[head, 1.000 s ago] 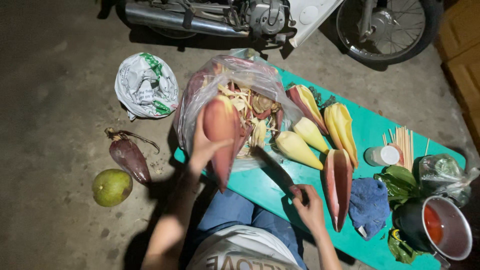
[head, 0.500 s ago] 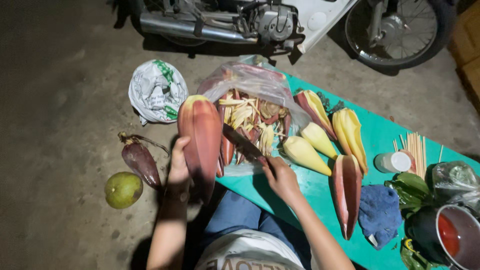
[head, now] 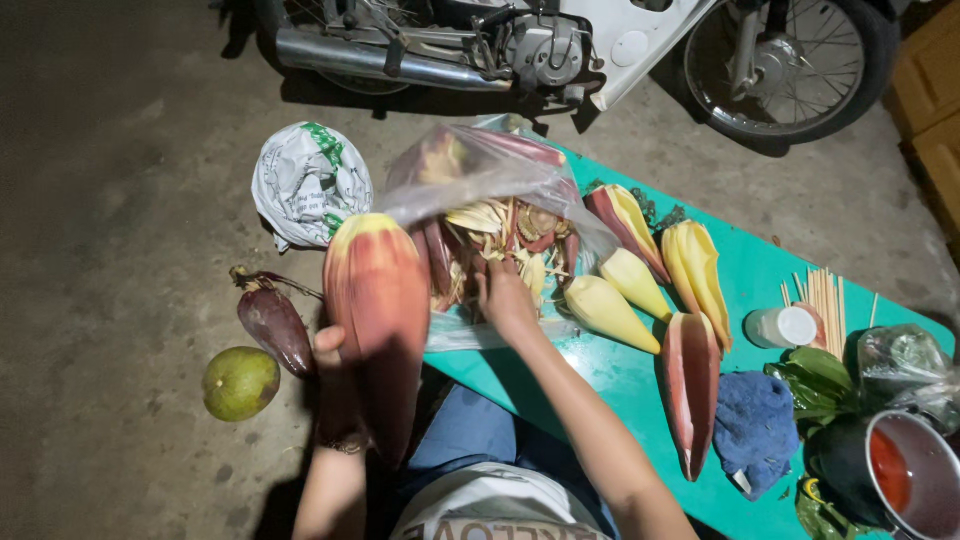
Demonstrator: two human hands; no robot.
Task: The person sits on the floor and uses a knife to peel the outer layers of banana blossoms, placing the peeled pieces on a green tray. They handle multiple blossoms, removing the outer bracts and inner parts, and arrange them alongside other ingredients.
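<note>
My left hand point(head: 335, 372) grips a large red-orange banana blossom point(head: 378, 305) and holds it upright beside the near-left corner of the green table point(head: 760, 262). My right hand point(head: 506, 296) reaches into a clear plastic bag point(head: 480, 168) of peeled bracts and scraps on the table, fingers turned down among them. What it holds is hidden. Two pale yellow peeled hearts point(head: 608, 311) lie just right of that hand.
Loose bracts point(head: 695, 265), a long red bract point(head: 690, 385), blue cloth point(head: 755, 430), white-lidded jar point(head: 786, 327), skewers point(head: 826, 296), leaves point(head: 812, 372) and a pot of red liquid point(head: 905, 470) crowd the table. On the floor: small purple blossom point(head: 272, 325), green fruit point(head: 240, 383), crumpled white bag point(head: 308, 180). A motorcycle point(head: 560, 40) stands behind.
My left hand has lowered the blossom to the left, off the bag. My right hand, which held a knife near the table edge, has moved up into the bag; the knife no longer shows.
</note>
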